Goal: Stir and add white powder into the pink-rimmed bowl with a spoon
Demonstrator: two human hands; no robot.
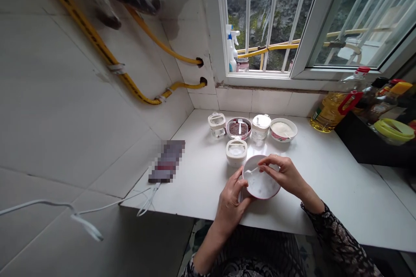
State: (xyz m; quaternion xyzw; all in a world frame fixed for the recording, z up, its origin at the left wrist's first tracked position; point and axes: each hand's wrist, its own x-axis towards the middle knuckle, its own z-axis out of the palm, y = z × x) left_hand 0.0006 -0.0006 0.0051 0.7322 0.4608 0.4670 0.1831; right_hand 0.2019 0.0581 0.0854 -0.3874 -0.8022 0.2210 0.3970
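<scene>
My left hand [233, 196] grips the near left side of a bowl [261, 197] with a white inside and a reddish outer rim. Inside the bowl lies something white; whether liquid or powder I cannot tell. Between the pinched fingers of my right hand [282, 172] is a small white spoon [252, 172], its tip over the bowl's left part. Just behind the bowl stands a lidded jar [236, 153] with white contents. Farther back are a clear lidded jar [216, 124], a bowl of dark red food [233, 129], another lidded jar [261, 127] and a flowered bowl of white grains [283, 130].
A blurred dark flat object [167, 162] with a white cable [147, 203] lies at the counter's left edge. An oil bottle [328, 110] and a black box [349, 138] of bottles stand at the right. A barred window [263, 17] and yellow pipes [143, 93] are behind.
</scene>
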